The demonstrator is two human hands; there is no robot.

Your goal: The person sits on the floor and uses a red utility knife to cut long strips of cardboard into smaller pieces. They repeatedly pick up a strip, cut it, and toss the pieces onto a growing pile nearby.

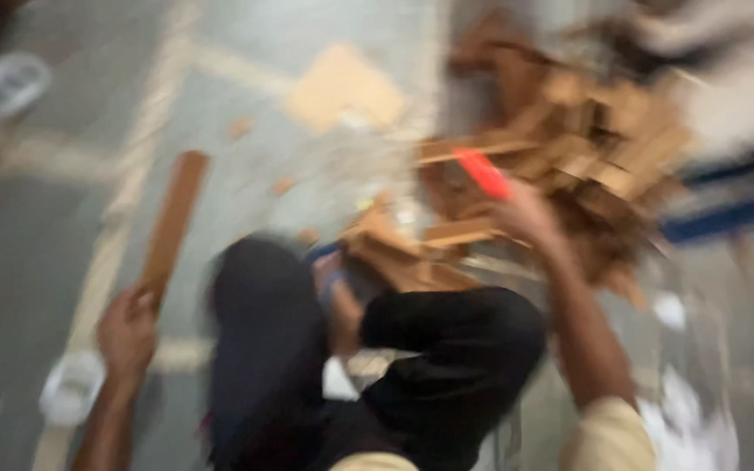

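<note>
While the view is blurred, left hand (126, 330) gripping a wooden strip (173, 222), right hand (524, 212) holding a red tool (483, 173), over the wood scrap pile (586, 157).

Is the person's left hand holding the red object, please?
No, the left hand holds a brown wooden strip; the red object is at the right hand.

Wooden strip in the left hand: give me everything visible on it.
The wooden strip is a long, flat, narrow piece, reddish brown and plain, with a squared top end. The frame is blurred by motion, so grain and edges cannot be made out. It stands nearly upright in the picture, leaning a little to the right at the top, over the grey floor. The left hand grips its lower end; nothing else touches it. It is well apart from the wood scrap pile on the right.
</note>
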